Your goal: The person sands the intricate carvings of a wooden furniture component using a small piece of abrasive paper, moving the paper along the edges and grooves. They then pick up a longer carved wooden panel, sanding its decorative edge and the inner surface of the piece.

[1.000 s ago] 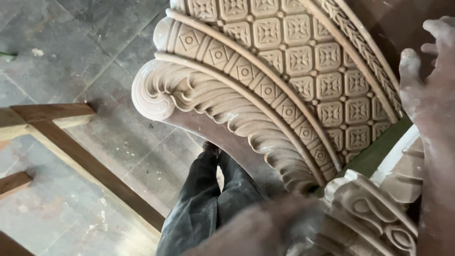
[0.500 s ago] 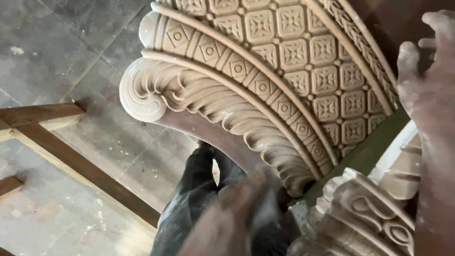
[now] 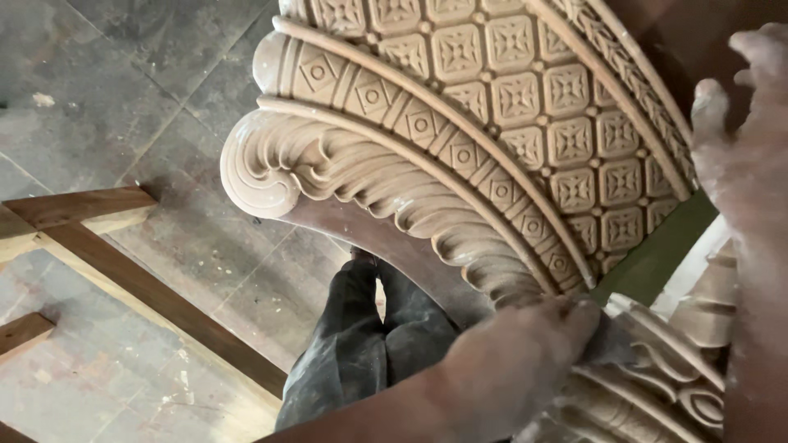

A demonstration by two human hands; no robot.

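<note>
A large carved wooden arch (image 3: 460,123) fills the upper middle, with a grid of square flower panels, a band of diamonds and a rope-like scroll ending in a curl at the left. My left hand (image 3: 513,365) comes in from the bottom and presses with curled fingers where the arch meets a carved scrolled capital (image 3: 657,385). A small grey-brown pad (image 3: 609,340) shows under its fingertips. My right hand (image 3: 751,156), dusty and with fingers spread, rests against the arch's right edge.
My legs in dark dusty trousers (image 3: 361,353) stand below the arch on a grey stone-tile floor (image 3: 123,98). A wooden frame of brown beams (image 3: 156,295) lies on the floor at the left. A green strip (image 3: 657,254) runs beside the capital.
My left hand has moved up and to the right from the lower middle onto the joint of arch and capital. The right hand has stayed at the arch's edge.
</note>
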